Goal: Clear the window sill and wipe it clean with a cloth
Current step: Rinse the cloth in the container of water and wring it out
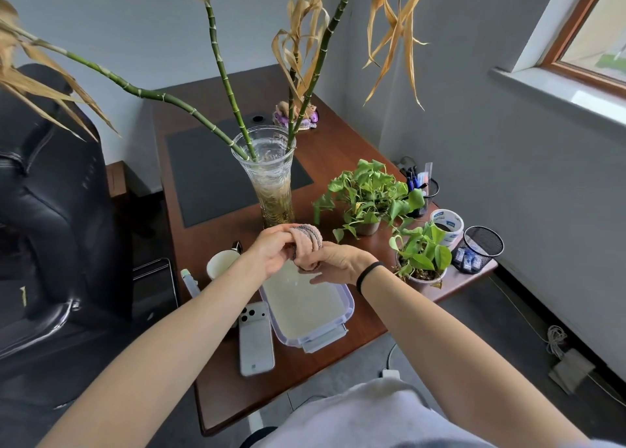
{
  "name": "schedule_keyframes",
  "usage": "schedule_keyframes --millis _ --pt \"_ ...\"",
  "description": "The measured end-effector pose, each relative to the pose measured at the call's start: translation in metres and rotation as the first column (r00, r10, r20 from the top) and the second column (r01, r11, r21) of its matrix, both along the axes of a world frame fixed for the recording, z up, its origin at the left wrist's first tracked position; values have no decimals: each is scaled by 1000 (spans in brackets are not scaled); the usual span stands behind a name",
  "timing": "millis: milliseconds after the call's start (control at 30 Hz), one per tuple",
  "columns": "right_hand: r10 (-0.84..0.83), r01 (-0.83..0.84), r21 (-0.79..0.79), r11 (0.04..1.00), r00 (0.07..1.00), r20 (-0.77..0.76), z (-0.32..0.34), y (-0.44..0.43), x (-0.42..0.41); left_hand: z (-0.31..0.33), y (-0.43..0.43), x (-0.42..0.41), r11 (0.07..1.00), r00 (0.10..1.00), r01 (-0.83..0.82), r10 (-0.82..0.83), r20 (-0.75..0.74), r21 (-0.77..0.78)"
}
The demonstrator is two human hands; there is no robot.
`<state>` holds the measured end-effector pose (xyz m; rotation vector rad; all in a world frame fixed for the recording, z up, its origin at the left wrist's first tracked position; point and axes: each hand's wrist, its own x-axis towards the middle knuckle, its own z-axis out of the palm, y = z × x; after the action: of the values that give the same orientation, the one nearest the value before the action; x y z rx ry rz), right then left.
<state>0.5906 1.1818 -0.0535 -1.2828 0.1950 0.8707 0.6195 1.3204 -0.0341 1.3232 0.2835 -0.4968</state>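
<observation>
On the desk [338,149], the vase [272,183] stands behind the plastic container [325,341], above which the left hand [271,252] and right hand [338,261] hold a cloth [307,236]. A phone [255,339] lies left of the container. A potted plant [423,254], a tape roll [447,225] and a mesh holder [477,247] sit to its right.

cloth [310,236] largely hidden; window sill [559,90] cropped at right.

Both arms are bare from the elbow down, and so are the left hand [271,252] and the right hand [335,261]. A thin, plain black band [370,273] circles the right wrist, snug like a hair tie. At the bottom edge of the view shows a pale off-white top [372,413] of soft, faintly fuzzy fabric.
</observation>
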Motion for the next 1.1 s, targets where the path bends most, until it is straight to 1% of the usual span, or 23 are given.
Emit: schedule_keyframes --millis 67,100,133,167,200,233,267,300,333,367,400,433,467,500,567,600,667,733,800,833,900,967,1100 --pt "-68 67 60 996 998 13 0 3 1 0 0 1 998 999 33 -34 9 48" --pt "-116 115 48 992 993 16 0 5 1 2 1 1 991 996 78 -82 29 111" --pt "-156 156 16 988 988 19 0 7 1 6 3 2 969 986 144 -159 57 201" --pt "-172 172 -33 984 985 17 -1 7 1 9 7 3 920 959 233 -271 81 316" --pt "-171 171 -76 982 985 11 -3 6 0 12 13 5 831 909 328 -408 90 450" --pt "-161 160 -113 981 987 1 -4 5 0 14 18 7 696 832 407 -550 75 592" --pt "-148 144 -141 979 989 -15 -6 4 0 15 23 8 532 734 443 -678 50 722" --pt "-128 122 -173 977 992 -23 -5 4 0 15 25 6 363 622 427 -783 22 828" --pt "-99 92 -198 976 995 -25 -5 4 1 13 24 2 210 508 352 -861 2 912" --pt "-52 48 -219 975 999 -13 -5 6 1 10 22 -3 75 401 214 -916 -18 974" --pt "6 -2 -245 969 1000 15 -4 7 1 4 17 -8 -25 306 50 -951 -39 998" --pt "76 -60 -287 956 996 44 -3 9 1 -2 13 -12 -75 238 -78 -970 -54 994" --pt "142 -107 -366 924 987 69 -1 12 1 -7 10 -15 -89 218 -131 -974 -59 987" --pt "216 -154 -473 868 973 80 0 14 0 -10 6 -16 -92 243 -118 -968 -61 989" --pt "380 -235 -698 677 923 58 0 20 0 -15 0 -14 -129 324 -40 -940 -109 991" --pt "421 -222 -779 587 905 59 0 24 -2 -18 -4 -12 -161 363 -13 -920 -146 987" --pt "458 -146 -861 487 882 109 -6 27 -1 -22 -7 -9 -202 439 63 -874 -209 977" --pt "482 -72 -885 459 857 180 -7 30 -3 -22 -4 -7 -194 482 111 -847 -223 975" --pt "554 -31 -912 410 802 221 -8 31 -3 -21 0 -7 -166 457 56 -872 -173 984" --pt "599 -4 -934 356 768 225 -8 31 -5 -20 1 -7 -170 447 45 -878 -172 984" --pt "599 63 -944 324 758 257 -13 33 -6 -22 -3 -7 -216 475 85 -850 -230 973" --pt "613 62 -954 294 753 238 -20 35 -6 -24 -7 -7 -252 521 149 -802 -292 956" --pt "618 74 -960 269 751 232 -21 34 -11 -23 -9 -3 -261 452 254 -819 -352 931"
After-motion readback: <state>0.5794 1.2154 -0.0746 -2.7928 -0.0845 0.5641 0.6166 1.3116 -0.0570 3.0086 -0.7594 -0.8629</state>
